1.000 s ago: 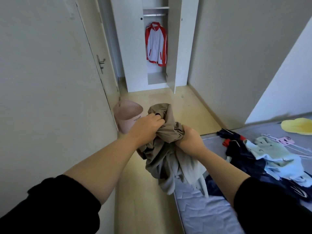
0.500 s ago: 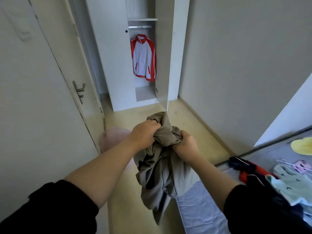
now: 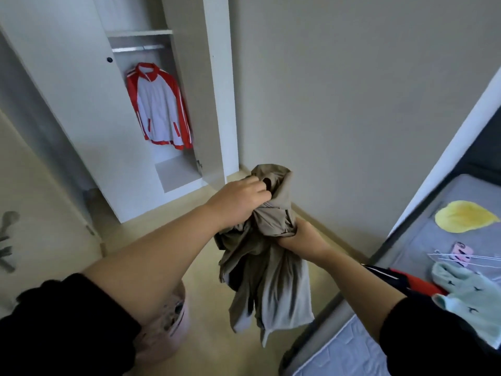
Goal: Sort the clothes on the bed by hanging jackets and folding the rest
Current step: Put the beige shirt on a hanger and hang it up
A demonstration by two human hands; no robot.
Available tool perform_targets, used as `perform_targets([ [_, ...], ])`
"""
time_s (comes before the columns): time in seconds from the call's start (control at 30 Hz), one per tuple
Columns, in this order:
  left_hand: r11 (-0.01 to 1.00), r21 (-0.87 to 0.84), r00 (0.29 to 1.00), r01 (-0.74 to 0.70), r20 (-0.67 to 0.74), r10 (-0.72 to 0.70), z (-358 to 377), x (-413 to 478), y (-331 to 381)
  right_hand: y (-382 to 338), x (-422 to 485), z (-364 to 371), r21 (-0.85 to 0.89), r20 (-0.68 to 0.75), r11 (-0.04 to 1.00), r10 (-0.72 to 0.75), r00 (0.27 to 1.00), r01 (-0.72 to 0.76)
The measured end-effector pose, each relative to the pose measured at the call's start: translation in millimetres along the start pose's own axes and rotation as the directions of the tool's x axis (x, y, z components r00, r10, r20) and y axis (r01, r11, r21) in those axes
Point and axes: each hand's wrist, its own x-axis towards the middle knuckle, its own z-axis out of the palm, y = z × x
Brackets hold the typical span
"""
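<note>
Here, a bunched khaki garment (image 3: 271,280) is clutched above the floor (image 3: 206,299) by the left grip (image 3: 238,204) and the right grip (image 3: 303,237), both curled round it.

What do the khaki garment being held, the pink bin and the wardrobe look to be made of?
Khaki garment: thin woven cloth, matte, maybe cotton or a blend; it bunches and hangs in soft folds. Pink bin: likely plastic; its wall looks perforated, though it is blurred. Wardrobe: smooth white board, probably laminate; flat, even, matte panels.
</note>
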Motion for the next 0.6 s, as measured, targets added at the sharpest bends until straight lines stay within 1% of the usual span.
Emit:
perform_targets([
  [0.07,0.997,-0.005,0.997,-0.074,0.004,0.074,8.9,25.9,-31.3,2.6,30.6,-7.6,0.026,-0.012,0.999,0.026,1.000,-0.025],
  [0.13,0.990,-0.013,0.990,-0.141,-0.021,0.141,17.8,51.5,-60.4,0.9,57.1,-18.0,-0.001,-0.041,0.998,0.065,0.997,-0.065],
  [0.23,0.970,-0.050,0.970,-0.236,-0.067,0.233,36.6,85.8,-94.3,0.1,90.6,-30.3,-0.103,-0.179,0.990,0.076,0.981,-0.095],
  [0.3,0.955,-0.106,0.959,-0.277,-0.096,0.268,51.2,109.7,-115.3,3.6,112.5,-37.0,-0.133,-0.287,0.983,0.082,0.955,-0.124],
  [0.37,0.941,-0.170,0.954,-0.293,-0.112,0.276,63.9,136.4,-135.4,6.9,134.2,-45.6,-0.135,-0.401,0.978,0.093,0.912,-0.159],
  [0.43,0.914,-0.235,0.941,-0.332,-0.157,0.301,77.0,162.4,-149.3,11.7,147.6,-52.6,-0.073,-0.526,0.978,0.129,0.840,-0.196],
  [0.47,0.897,-0.267,0.935,-0.351,-0.157,0.319,83.8,174.9,-153.9,14.6,152.7,-55.9,-0.037,-0.576,0.978,0.146,0.804,-0.205],
  [0.53,0.864,-0.329,0.925,-0.380,-0.153,0.349,99.2,198.0,-159.7,17.9,161.9,-63.7,0.010,-0.632,0.973,0.187,0.752,-0.232],
  [0.6,0.821,-0.384,0.906,-0.422,-0.190,0.377,115.1,218.9,-161.2,20.3,166.0,-71.4,0.043,-0.677,0.953,0.249,0.692,-0.301],
])
